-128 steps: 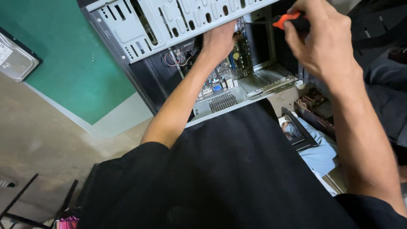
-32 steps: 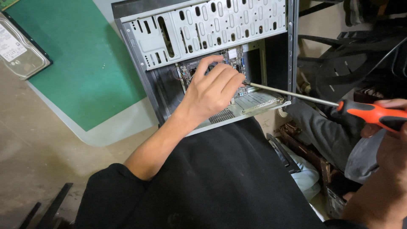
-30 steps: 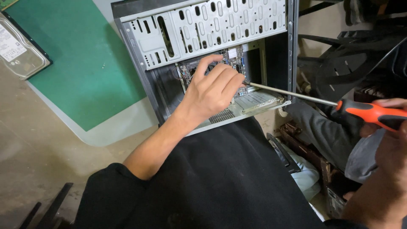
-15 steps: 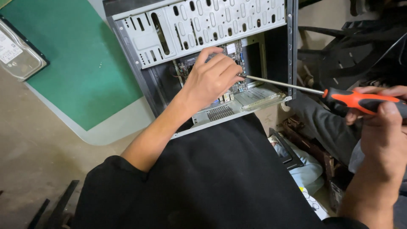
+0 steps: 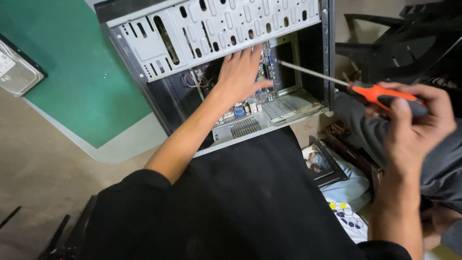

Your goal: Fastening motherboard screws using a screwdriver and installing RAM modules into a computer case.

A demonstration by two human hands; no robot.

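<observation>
One screwdriver (image 5: 365, 91) (two hands), one case (image 5: 159, 53)

The computer case (image 5: 211, 29) is made of matt grey sheet metal, punched with slots, with black painted metal inside. The screwdriver (image 5: 365, 89) has a shiny steel shaft and a glossy orange-and-black plastic handle. The mat (image 5: 72, 82) looks like smooth matt green rubber. A brushed-metal hard drive (image 5: 17, 72) is seen, and the floor (image 5: 43, 183) is rough, dull concrete.
</observation>
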